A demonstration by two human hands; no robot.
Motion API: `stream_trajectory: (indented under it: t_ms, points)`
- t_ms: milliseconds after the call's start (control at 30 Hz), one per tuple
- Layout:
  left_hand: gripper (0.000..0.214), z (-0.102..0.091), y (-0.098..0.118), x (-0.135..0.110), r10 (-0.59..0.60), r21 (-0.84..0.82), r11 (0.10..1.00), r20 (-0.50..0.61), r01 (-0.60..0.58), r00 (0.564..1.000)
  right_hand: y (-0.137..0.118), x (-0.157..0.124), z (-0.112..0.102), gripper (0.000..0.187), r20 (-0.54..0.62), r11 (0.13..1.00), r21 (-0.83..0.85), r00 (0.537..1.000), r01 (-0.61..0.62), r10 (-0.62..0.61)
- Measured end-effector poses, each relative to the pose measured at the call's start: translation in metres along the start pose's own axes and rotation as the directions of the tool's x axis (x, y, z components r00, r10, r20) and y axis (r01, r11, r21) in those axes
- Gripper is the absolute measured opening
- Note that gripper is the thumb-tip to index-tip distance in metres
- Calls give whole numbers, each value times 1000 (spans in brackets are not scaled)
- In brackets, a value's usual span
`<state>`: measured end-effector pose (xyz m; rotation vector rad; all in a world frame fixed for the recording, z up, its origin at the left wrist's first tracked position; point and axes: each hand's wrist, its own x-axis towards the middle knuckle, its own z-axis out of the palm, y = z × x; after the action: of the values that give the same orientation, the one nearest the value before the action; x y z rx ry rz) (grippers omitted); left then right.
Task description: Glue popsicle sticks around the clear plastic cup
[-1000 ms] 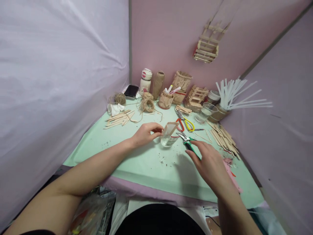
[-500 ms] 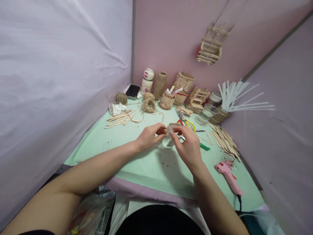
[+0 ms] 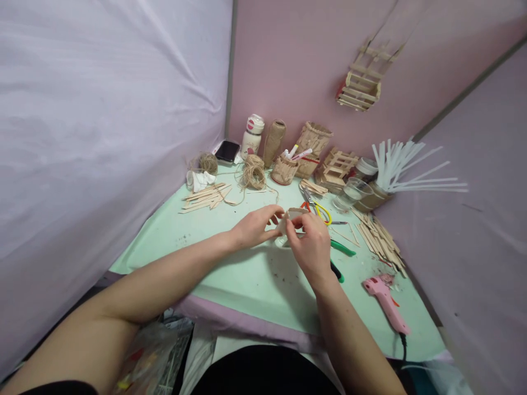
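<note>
A clear plastic cup (image 3: 280,241) with pale wooden pieces along its upper edge is on the table between my hands. My left hand (image 3: 258,226) curls its fingers and thumb against the cup's left side. At the upper edge, my right hand (image 3: 309,241) has thumb and fingers pinched together; whatever small piece they grip is hidden. Much of the cup is behind my right hand. Just beyond lie scissors (image 3: 323,213) with a yellow and a red handle. Green-handled pliers (image 3: 343,248) show partly to the right of my right hand.
Craft sticks lie left (image 3: 206,197) and right (image 3: 381,238). A pink glue gun (image 3: 387,304) rests at the right edge. Along the back stand twine (image 3: 253,173), a bottle (image 3: 252,137), a stick-covered pen holder (image 3: 284,170), a clear cup (image 3: 352,195) and white glue sticks (image 3: 397,164).
My right hand has shifted left, its fingertips now closer to my left hand at the cup's upper edge. More of the green-handled pliers shows. The view has turned slightly.
</note>
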<state>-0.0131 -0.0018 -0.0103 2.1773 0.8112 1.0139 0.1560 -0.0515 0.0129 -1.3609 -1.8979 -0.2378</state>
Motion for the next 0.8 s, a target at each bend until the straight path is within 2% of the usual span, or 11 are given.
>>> stream_trajectory:
  t_ms: [100, 200, 300, 433, 567, 800]
  points:
    - [71, -24, -2, 14, 115, 126, 984, 91, -126, 989, 0, -1, 0, 21, -9, 1000, 3, 1000, 4, -4]
    - [77, -45, 2, 37, 208, 215, 939, 268, -269, 941, 1, -2, 0, 20, -20, 1000, 12, 1000, 12, -12]
    - [60, -52, 9, 60, 254, 249, 890, 425, -382, 869, 1, -3, 0, 18, -37, 1000, 22, 999, 21, -20]
    - [29, -45, 13, 79, 207, 268, 874, 550, -406, 809, 2, -4, 1, 18, -30, 1000, 11, 999, 18, -18]
    - [14, -37, 12, 85, 195, 242, 888, 573, -391, 796, 3, -4, 1, 19, -18, 1000, 3, 1000, 24, -24]
    - [14, -32, 10, 86, 212, 192, 911, 540, -364, 815, 8, -6, 0, 17, 4, 999, -9, 999, 46, -46]
